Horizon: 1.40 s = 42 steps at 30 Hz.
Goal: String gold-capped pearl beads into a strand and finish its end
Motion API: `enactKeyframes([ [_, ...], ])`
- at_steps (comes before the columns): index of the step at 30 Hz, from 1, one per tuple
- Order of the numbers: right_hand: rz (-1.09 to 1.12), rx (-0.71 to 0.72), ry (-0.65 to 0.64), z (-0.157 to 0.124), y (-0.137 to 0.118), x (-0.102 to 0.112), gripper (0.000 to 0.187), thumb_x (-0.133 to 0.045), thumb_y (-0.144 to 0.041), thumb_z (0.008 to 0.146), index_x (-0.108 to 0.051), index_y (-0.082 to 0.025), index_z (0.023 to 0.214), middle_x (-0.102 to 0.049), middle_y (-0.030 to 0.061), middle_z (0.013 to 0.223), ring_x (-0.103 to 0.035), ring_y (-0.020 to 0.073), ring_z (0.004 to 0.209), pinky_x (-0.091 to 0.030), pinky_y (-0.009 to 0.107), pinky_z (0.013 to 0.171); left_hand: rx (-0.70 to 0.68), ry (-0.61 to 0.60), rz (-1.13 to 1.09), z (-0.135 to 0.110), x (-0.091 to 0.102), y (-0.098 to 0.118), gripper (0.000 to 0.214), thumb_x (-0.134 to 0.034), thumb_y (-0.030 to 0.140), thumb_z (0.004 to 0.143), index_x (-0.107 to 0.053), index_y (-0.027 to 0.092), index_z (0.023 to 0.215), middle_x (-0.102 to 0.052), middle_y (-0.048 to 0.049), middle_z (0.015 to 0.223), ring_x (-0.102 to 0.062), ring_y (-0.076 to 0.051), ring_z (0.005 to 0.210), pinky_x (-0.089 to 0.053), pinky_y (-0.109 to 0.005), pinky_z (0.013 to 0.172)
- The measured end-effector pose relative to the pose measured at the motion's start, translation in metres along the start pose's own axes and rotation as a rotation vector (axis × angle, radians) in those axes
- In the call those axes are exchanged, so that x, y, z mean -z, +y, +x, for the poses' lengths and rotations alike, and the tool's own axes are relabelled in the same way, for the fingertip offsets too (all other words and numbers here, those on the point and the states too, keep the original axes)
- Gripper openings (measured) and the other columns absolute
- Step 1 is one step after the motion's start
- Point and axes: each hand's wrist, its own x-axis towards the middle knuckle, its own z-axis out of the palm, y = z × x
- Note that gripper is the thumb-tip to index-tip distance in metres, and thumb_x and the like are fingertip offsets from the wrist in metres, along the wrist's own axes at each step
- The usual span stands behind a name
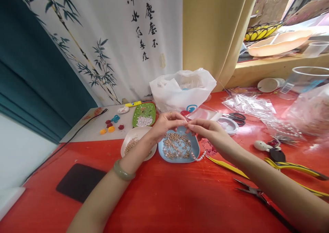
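Observation:
My left hand (168, 125) and my right hand (203, 128) meet above a blue dish (177, 160), thumbs and forefingers pinched close together. Whatever sits between the fingertips is too small to make out. Gold-coloured beads and findings (176, 145) fill much of the blue dish. A strand of pinkish pearl beads (198, 157) curves over its right rim, below my right hand; whether it runs up to the fingers I cannot tell. Partly behind my left forearm is a white dish (124, 143) of small gold beads (131, 146). Red bits (209, 147) lie right of the blue dish.
A green tray (151, 106) with white beads stands behind, beside a white plastic bag (180, 92). Yellow tweezers (226, 166), pliers (253, 190), yellow-handled cutters (295, 166) and black scissors (238, 118) lie rightward. A black phone-like slab (79, 181) is at left.

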Motion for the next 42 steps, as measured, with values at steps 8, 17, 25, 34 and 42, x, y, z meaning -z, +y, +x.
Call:
enactKeyframes([
  [8, -0.013, 0.019, -0.019, 0.002, 0.004, -0.001, 0.018, -0.056, -0.034, 0.073, -0.056, -0.018, 0.065, -0.046, -0.0033, 0.056, -0.037, 0.0085, 0.05, -0.026, 0.024, 0.048, 0.005, 0.006, 0.003, 0.001, -0.001, -0.001, 0.004, -0.063, 0.021, 0.062, -0.062, 0.017, 0.061, -0.054, 0.0021, 0.061, -0.042, -0.006, 0.054, -0.032, -0.02, 0.05],
  [17, 0.025, -0.016, -0.053, 0.002, 0.006, -0.001, 0.016, -0.056, -0.032, 0.072, -0.055, -0.018, 0.065, -0.056, 0.0011, 0.064, -0.046, 0.0107, 0.056, -0.034, 0.025, 0.052, 0.014, 0.127, -0.164, 0.002, 0.013, 0.004, 0.008, -0.064, 0.022, 0.063, -0.058, 0.016, 0.065, -0.045, 0.005, 0.052, -0.038, -0.004, 0.046, -0.029, -0.019, 0.045],
  [25, 0.07, -0.06, -0.03, 0.007, 0.02, -0.002, 0.017, -0.054, -0.032, 0.075, -0.054, -0.017, 0.065, -0.055, 0.0004, 0.061, -0.044, 0.009, 0.053, -0.031, 0.023, 0.048, 0.066, 0.063, 0.218, 0.004, 0.023, 0.009, 0.015, -0.061, 0.029, 0.067, -0.061, 0.014, 0.071, -0.06, -0.0031, 0.065, -0.048, -0.007, 0.052, -0.037, -0.021, 0.05],
  [34, 0.132, -0.042, 0.016, 0.007, 0.036, -0.004, 0.02, -0.054, -0.032, 0.075, -0.05, -0.017, 0.063, -0.049, -0.0027, 0.055, -0.041, 0.0081, 0.048, -0.027, 0.023, 0.045, 0.1, -0.115, 0.744, -0.009, 0.022, -0.023, 0.009, -0.057, 0.017, 0.065, -0.063, 0.016, 0.071, -0.065, -0.0035, 0.07, -0.058, -0.015, 0.065, -0.042, -0.026, 0.06],
  [42, 0.264, -0.065, 0.029, 0.009, 0.04, -0.001, 0.024, -0.055, -0.034, 0.074, -0.046, -0.017, 0.06, -0.041, -0.0056, 0.051, -0.034, 0.0062, 0.045, -0.025, 0.022, 0.045, -0.081, -0.055, 0.958, -0.019, 0.024, -0.031, 0.016, -0.051, 0.013, 0.071, -0.064, 0.019, 0.077, -0.064, -0.0048, 0.083, -0.056, -0.018, 0.078, -0.041, -0.03, 0.072],
])
